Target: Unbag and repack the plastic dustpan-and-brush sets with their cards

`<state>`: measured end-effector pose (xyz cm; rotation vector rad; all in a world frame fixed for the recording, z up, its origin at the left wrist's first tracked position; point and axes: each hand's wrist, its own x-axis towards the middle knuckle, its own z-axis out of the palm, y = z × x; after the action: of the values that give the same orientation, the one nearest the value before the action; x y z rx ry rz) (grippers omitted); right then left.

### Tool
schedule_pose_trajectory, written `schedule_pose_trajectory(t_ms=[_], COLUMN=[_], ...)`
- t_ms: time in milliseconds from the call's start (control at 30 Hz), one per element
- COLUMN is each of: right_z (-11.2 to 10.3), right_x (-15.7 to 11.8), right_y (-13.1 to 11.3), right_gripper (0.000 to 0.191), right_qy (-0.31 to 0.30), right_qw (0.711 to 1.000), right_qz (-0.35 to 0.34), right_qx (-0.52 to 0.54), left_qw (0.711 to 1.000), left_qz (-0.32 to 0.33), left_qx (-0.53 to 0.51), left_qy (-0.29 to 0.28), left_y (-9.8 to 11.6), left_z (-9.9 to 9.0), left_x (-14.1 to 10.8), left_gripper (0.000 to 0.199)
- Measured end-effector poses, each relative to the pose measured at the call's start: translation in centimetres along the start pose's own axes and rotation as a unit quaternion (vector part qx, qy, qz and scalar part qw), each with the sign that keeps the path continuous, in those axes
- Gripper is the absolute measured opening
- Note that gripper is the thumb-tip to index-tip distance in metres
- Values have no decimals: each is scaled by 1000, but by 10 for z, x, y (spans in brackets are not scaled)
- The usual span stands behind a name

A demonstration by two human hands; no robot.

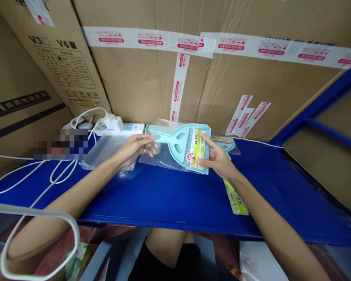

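Note:
A light-teal mini dustpan (180, 157) with a small brush nested in it is held up over the blue table, handle to the left. My left hand (136, 149) pinches the handle end between thumb and fingers. Across the pan's wide end, my right hand (219, 158) grips the edge, with thumb and index finger on a yellow-green label card (199, 142). The card partly covers the brush's grey-blue bristles (189, 140). Behind the pan lie clear plastic bags and more teal pieces (228, 145). Another yellow-green label card (235, 201) lies under my right forearm.
Clear plastic bags (111, 150) lie left of the dustpan. A white power strip (136, 128) with a plug adapter (114, 123) sits at the back. White cables (58, 181) loop across the left side. Large cardboard boxes (146, 86) wall off the blue table's (163, 199) back.

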<state>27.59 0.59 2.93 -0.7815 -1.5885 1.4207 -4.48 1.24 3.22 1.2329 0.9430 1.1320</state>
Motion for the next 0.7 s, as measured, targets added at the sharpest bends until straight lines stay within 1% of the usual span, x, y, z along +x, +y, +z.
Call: schedule_pose_trajectory(t_ms=[167, 267, 367, 400, 433, 533, 567, 600, 700], right_z=[-3, -4, -4, -5, -6, -8, -8, -7, 3], right_x=[-1, -2, -1, 0, 1, 6, 7, 7, 6], right_y=[2, 2, 1, 1, 1, 2, 2, 1, -2], right_gripper=[119, 116, 111, 109, 105, 91, 86, 80, 62], right_qy=[-39, -36, -19, -1, 32, 179, 203, 202, 112], right_qw=[999, 999, 999, 998, 998, 983, 979, 978, 978], right_qz=[25, 33, 50, 55, 54, 30, 32, 46, 124], right_qx=[10, 12, 10, 8, 2, -15, -3, 21, 121], left_qw=[994, 990, 987, 986, 985, 984, 984, 984, 985], left_qz=[-71, -93, -109, -114, -116, -109, -104, -100, -83], left_qx=[-76, -98, -112, -116, -119, -127, -130, -133, -136], left_qy=[24, 35, 44, 49, 53, 65, 66, 67, 61], left_y=[-10, -17, -20, -20, -20, -19, -19, -19, -21], left_z=[4, 4, 3, 3, 4, 5, 6, 7, 9], left_x=[3, 6, 7, 7, 7, 6, 6, 5, 3], left_gripper=[18, 16, 14, 13, 13, 10, 9, 9, 10])
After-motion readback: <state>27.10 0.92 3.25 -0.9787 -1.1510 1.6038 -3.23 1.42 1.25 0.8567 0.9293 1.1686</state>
